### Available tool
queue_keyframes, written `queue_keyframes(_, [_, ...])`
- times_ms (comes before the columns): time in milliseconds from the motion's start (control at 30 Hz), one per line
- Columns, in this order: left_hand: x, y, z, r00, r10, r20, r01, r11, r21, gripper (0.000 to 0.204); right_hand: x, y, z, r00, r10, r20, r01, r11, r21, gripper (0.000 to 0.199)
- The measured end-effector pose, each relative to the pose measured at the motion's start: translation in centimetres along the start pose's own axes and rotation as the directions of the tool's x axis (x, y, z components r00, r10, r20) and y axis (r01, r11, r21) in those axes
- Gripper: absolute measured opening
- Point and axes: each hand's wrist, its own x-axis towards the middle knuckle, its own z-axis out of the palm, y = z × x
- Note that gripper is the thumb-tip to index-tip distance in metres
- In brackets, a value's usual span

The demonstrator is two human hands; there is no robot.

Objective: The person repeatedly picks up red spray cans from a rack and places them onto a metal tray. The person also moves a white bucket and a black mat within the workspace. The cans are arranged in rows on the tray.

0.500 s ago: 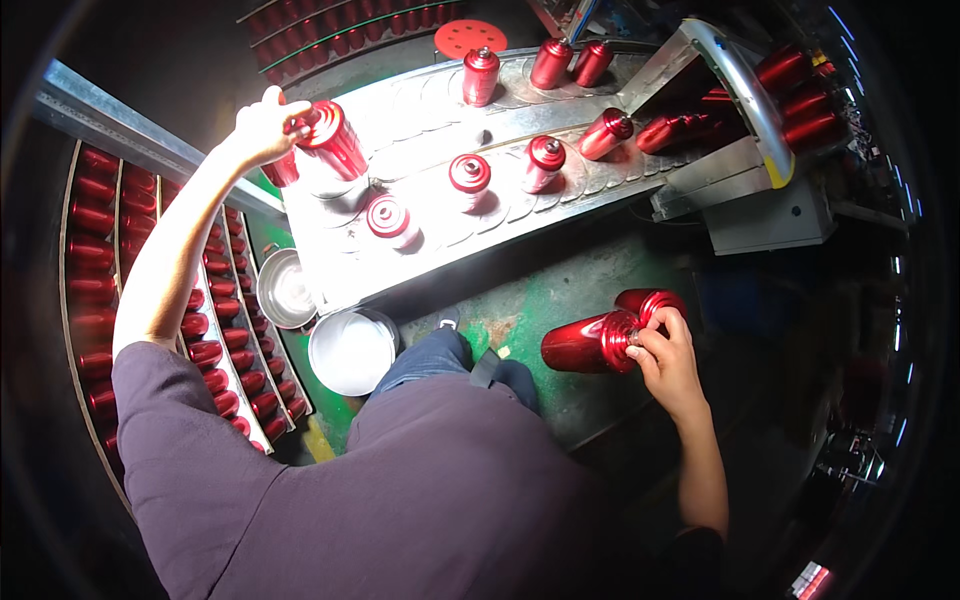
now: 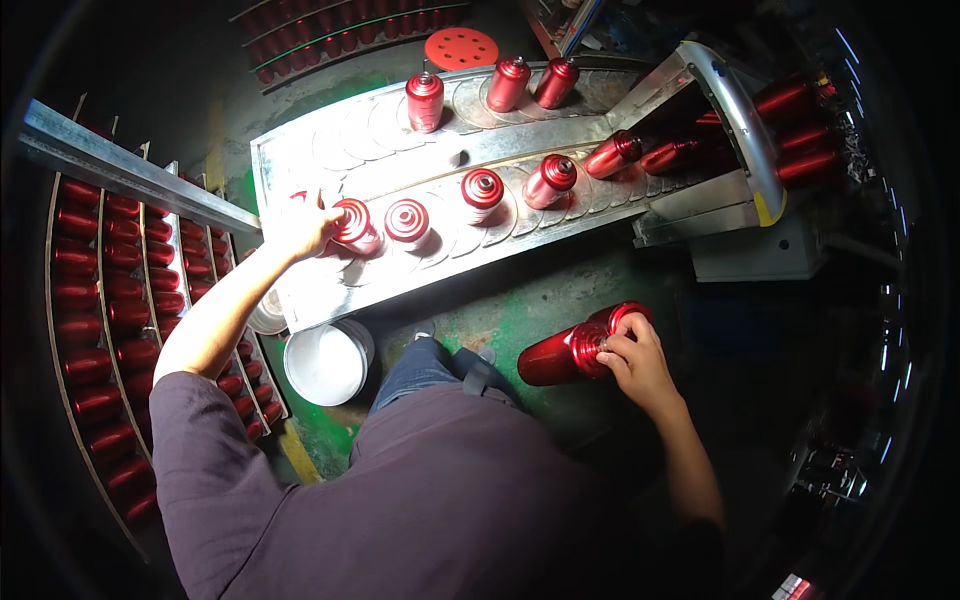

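My left hand (image 2: 303, 230) is at the bright left end of a metal conveyor (image 2: 330, 270). Its fingers close at the neck of a glossy red metal bottle (image 2: 357, 232) standing upright there. Part of another red one shows behind the hand, against the glare. Low on the right, my right hand (image 2: 640, 368) pinches the necks of two red bottles (image 2: 552, 358), held tilted beside the conveyor, their bases away from me. The farther of the pair is mostly hidden. Next to my left hand's bottle stands another red bottle (image 2: 407, 222).
More red bottles (image 2: 483, 190) stand in two rows along the conveyor, leading into a metal-framed opening (image 2: 735, 130) on the right. Racks of red bottles (image 2: 95, 330) line the left. A white bucket (image 2: 327, 365) sits below the conveyor; a red round stool (image 2: 461, 48) stands behind it.
My left hand has come down and rightward, setting its red bottles onto the conveyor's left end. My right hand still grips its pair. The whole view has shifted slightly.
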Motion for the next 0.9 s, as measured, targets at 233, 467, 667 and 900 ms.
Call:
queue_keyframes(233, [-1.4, 11.2, -4.6, 0.975, 0.163, 0.150, -0.200, 0.938, 0.284, 0.054, 2.2, -0.3, -0.2, 0.995, -0.076, 0.058, 0.078, 0.996, -0.031, 0.012])
queue_keyframes(467, [-0.3, 12.4, -6.0, 0.938, 0.124, 0.325, -0.203, 0.954, 0.221, 0.054, 3.5, -1.7, 0.6, 0.987, -0.135, 0.085, 0.138, 0.990, -0.039, 0.012])
queue_keyframes(667, [0.4, 13.2, -6.0, 0.922, 0.061, 0.381, -0.181, 0.940, 0.287, 0.054, 4.1, -3.3, 1.4, 0.978, -0.184, 0.100, 0.190, 0.981, -0.046, 0.014])
queue_keyframes(900, [0.3, 14.5, -5.7, 0.905, 0.031, 0.424, -0.169, 0.941, 0.292, 0.054, 6.3, -7.1, 3.5, 0.956, -0.268, 0.115, 0.271, 0.962, -0.011, 0.016])
